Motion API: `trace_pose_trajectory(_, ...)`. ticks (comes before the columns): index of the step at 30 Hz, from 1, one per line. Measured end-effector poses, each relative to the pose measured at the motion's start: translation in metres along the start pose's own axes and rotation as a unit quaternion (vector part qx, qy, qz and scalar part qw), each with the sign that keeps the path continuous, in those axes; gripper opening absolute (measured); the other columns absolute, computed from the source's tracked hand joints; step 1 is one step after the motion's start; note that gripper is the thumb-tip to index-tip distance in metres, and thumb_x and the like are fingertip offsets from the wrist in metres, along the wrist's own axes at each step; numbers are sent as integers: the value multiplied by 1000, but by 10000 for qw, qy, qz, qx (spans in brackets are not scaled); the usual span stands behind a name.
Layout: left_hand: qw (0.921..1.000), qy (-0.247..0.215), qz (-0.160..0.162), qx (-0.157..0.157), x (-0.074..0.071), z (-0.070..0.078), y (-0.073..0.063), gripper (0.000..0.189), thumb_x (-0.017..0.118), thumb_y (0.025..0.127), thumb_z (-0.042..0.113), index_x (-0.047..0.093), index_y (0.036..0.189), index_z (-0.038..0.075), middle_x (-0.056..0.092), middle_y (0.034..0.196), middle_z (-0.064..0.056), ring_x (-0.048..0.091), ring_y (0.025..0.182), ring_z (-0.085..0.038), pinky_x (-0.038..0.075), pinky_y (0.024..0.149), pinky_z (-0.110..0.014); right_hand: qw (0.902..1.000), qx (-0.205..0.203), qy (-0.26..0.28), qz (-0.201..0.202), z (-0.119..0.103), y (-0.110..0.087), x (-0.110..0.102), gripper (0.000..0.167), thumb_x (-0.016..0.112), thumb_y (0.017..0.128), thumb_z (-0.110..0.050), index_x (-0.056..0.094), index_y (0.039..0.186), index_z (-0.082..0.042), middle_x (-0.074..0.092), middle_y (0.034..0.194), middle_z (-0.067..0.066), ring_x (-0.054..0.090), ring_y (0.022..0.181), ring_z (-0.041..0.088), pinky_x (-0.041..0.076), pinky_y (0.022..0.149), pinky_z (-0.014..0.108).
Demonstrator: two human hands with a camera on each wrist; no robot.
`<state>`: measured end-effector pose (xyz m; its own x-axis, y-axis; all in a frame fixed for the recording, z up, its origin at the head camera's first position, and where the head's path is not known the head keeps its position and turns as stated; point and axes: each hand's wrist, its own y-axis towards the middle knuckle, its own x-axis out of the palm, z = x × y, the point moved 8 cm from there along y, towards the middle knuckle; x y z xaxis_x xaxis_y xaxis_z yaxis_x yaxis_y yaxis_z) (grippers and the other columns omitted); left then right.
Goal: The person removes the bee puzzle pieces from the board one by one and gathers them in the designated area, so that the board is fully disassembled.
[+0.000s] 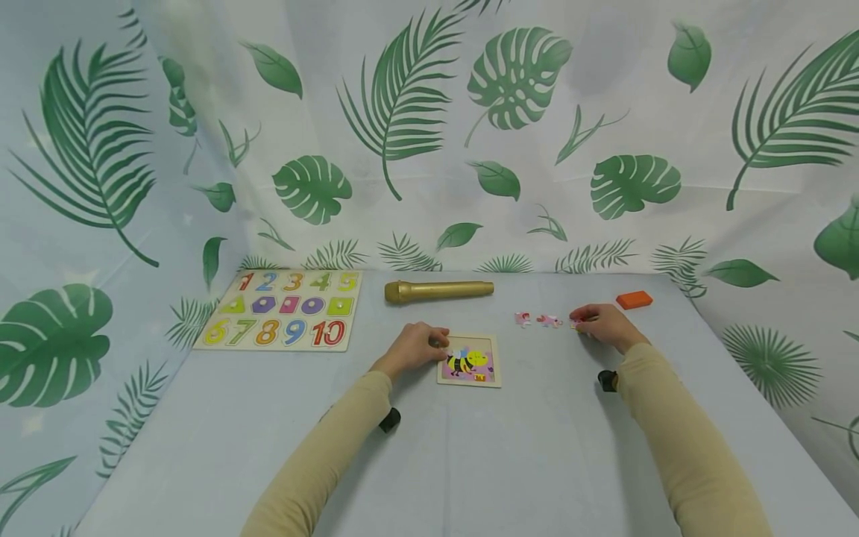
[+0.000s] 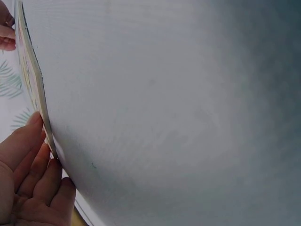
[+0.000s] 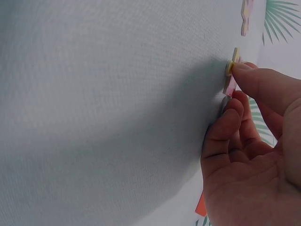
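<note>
Left hand [image 1: 417,349] is gripping the bee jigsaw tray [image 1: 499,362] by its left side. Its thumb [image 2: 34,120] is pressing on the upper face while the fingers are bearing against the edge and underside; the grip is nearly closed, with only the tray's thickness separating thumb and fingers. The tray is lying on the pale tabletop [image 1: 530,455], in front of the person and near the table's middle. Inside it, a yellow-and-black bee picture [image 1: 463,364] is showing, and bare wood is showing along the upper part.

Right hand [image 1: 600,327] is pinching a small jigsaw piece [image 3: 231,84] between thumb and fingertips, the remaining fingers curving loosely below. The piece is displaying pink and yellow; whether it is touching the tabletop cannot be determined. Two pink jigsaw pieces, the left one [image 1: 523,319] and the middle one [image 1: 549,321], are lying to the left of the pinched piece, forming a row with it, to the right of the tray and farther from the person.

A gold microphone [image 1: 439,291] is lying crosswise beyond the tray. At the far left, a number board [image 1: 291,310] is holding numerals 1 to 10 in two rows, with shapes occupying the row between. An orange block [image 1: 634,300] is resting beyond the right hand, toward the right edge.
</note>
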<state>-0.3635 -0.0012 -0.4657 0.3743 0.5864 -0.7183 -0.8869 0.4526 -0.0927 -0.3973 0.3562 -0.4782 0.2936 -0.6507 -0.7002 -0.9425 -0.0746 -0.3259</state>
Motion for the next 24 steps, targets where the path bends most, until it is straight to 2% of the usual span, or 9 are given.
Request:
trace_pose_trajectory(12,10000,-35,-1,34,0,1,-1,24,74,87,12,73,110,4,61,133,-3,50,131,-22,37,110,-37,10000,-46,15,49,-1,-2,0,41,53,99,-17,51,135,1,49,131,26,44,112,39,37,103,56)
trace_pose_trajectory(18,10000,46,-33,76,2,0,0,24,73,88,14,73,111,5,60,134,-2,49,131,-22,36,110,-37,9989,257,380,83,1,-5,-2,44,49,101,-24,47,139,-1,42,138,26,39,116,40,36,104,56)
trace_pose_trajectory(21,9999,74,-63,96,1,0,1,24,73,88,14,73,111,5,60,135,-2,49,131,-22,35,111,-38,9986,289,366,241,-8,-5,-2,45,46,102,-27,47,139,-2,39,141,27,37,119,41,34,104,58)
trace_pose_trajectory(24,9996,169,-100,195,-1,0,2,23,73,88,15,74,109,6,60,134,-2,50,131,-23,36,110,-38,9985,265,369,290,-27,-7,2,44,44,101,-26,47,139,-3,37,143,27,36,120,41,33,104,59)
